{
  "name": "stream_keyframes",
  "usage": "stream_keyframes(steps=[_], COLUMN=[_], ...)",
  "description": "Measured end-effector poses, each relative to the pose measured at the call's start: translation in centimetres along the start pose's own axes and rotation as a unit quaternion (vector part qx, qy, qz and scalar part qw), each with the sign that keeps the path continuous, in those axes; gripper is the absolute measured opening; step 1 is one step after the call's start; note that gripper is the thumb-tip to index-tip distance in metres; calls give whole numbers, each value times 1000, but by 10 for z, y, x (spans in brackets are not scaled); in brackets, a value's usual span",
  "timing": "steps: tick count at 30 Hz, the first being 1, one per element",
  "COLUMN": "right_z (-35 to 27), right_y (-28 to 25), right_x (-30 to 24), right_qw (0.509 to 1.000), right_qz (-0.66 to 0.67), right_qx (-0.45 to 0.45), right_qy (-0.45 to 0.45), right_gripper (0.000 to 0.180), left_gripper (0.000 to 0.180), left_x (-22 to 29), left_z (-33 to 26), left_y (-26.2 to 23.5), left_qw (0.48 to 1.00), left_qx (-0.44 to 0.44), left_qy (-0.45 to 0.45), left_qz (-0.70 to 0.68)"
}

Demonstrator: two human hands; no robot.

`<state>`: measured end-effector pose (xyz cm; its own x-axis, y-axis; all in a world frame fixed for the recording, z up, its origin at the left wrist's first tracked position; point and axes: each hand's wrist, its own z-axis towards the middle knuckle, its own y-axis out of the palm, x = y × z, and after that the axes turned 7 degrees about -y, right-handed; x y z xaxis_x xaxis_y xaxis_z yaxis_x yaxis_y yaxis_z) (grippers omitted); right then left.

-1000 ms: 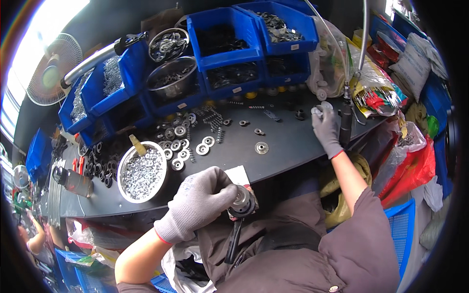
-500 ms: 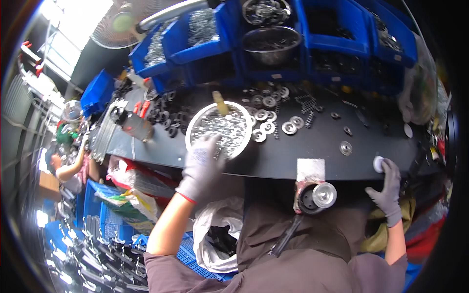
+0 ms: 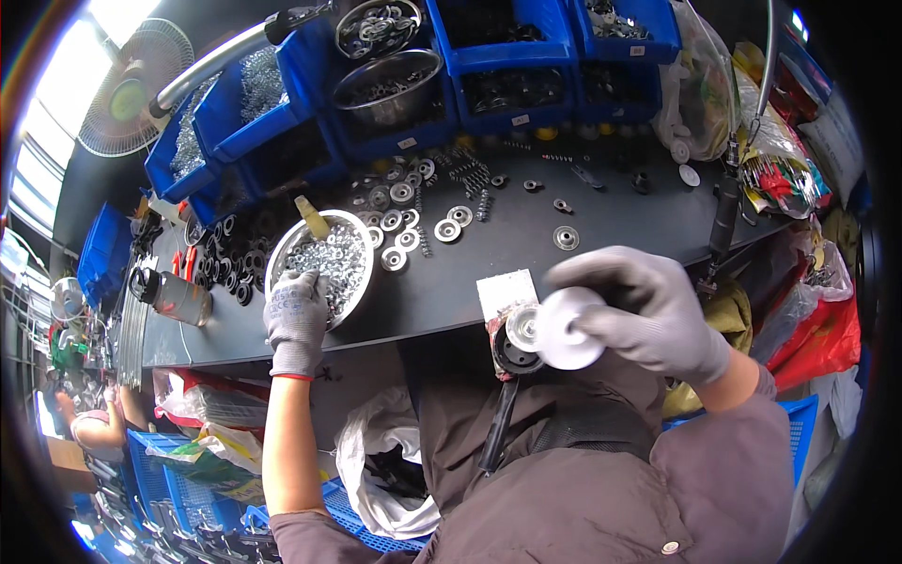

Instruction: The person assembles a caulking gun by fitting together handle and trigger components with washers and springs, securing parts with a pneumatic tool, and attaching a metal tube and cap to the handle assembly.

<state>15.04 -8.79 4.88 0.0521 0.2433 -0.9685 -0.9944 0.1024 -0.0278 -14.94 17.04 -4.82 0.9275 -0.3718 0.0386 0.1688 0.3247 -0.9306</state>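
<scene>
My right hand [image 3: 648, 315], in a grey glove, pinches a white round disc [image 3: 570, 329] between thumb and fingers. The disc overlaps the edge of a shiny metal wheel [image 3: 522, 327] seated on a black round part with a long black handle [image 3: 500, 423]. This part rests at a small metal plate [image 3: 507, 293] on the table's front edge. My gloved left hand [image 3: 297, 315] reaches over the near rim of a white-rimmed bowl [image 3: 365, 273] of small shiny metal pieces [image 3: 329, 256]. Its fingers curl together into the pieces; whatever they grip is hidden.
Metal wheels [image 3: 448, 228], springs [image 3: 470, 174] and black rings [image 3: 246, 268] lie across the dark table [image 3: 512, 246]. Blue bins [image 3: 507, 56] and a steel bowl [image 3: 387, 94] line the back. A bottle [image 3: 178, 296] stands left; a hanging black tool [image 3: 723, 221] is at right.
My right hand has carried the white disc from the table's right end to the wheel on the handled part. My left hand stays at the bowl, its fingers now curled in. The view has shifted right.
</scene>
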Motion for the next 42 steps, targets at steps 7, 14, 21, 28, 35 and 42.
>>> stream_keyframes(steps=[7, 14, 21, 28, 35, 42], right_z=[24, 20, 20, 14, 18, 27], right_y=[-3, 6, -4, -1, -10, -18], right_x=[8, 8, 13, 21, 28, 34], right_qw=[943, 969, 936, 925, 927, 949], right_qz=[-317, -244, -337, -338, -319, -218], right_qx=[-97, -28, -44, -79, -91, -148], right_qy=[-39, -29, -93, -154, -175, -171], right_gripper=[28, 28, 45, 72, 58, 56], left_gripper=[19, 18, 17, 21, 28, 25], left_x=[9, 15, 96, 156, 162, 163], left_z=[-7, -9, -40, -54, -43, -40], left_y=[-6, -9, -76, -124, -124, -130], left_qw=[999, 987, 877, 854, 869, 880], left_qx=[37, 127, -5, -91, -78, -32], left_qy=[-3, 57, 44, 301, 400, 450], left_qz=[-24, -86, -479, -415, -281, -149])
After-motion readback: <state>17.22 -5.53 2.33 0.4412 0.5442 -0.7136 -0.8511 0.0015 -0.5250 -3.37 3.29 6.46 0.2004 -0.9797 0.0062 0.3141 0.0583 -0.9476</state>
